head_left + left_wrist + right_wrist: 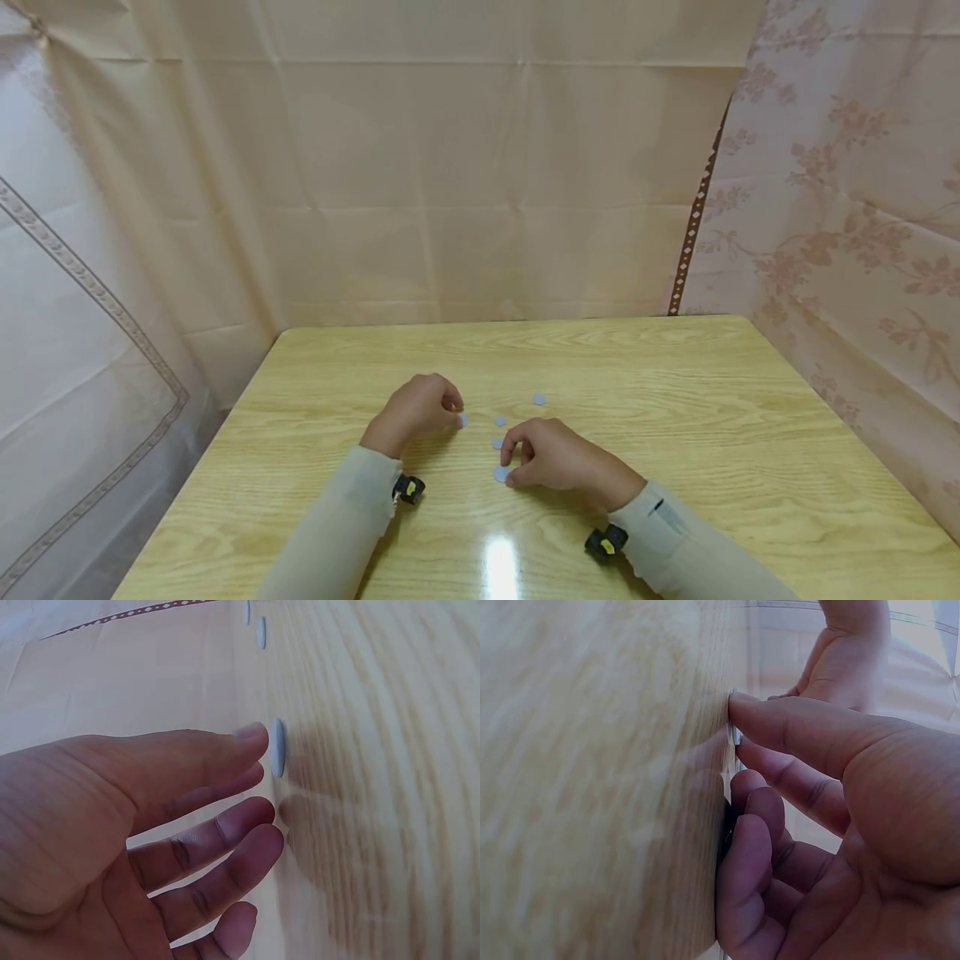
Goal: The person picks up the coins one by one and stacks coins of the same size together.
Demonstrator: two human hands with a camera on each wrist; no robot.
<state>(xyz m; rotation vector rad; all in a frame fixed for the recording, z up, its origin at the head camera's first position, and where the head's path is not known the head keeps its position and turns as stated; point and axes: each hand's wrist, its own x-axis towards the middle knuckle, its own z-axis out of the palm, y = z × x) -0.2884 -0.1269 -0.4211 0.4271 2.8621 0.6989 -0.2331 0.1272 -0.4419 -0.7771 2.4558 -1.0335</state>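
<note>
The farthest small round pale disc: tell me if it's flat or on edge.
Flat: the head view shows the pale disc round face up on the yellow wood-grain table.

Head view: high and wide, faces forward and down over worktop (675,400). Wrist views: very close, low by worktop surface, rolled sideways. Left grip (416,408) shows in all three.

Pale sleeves (330,525), black-and-yellow wrist cameras (409,488)
</note>
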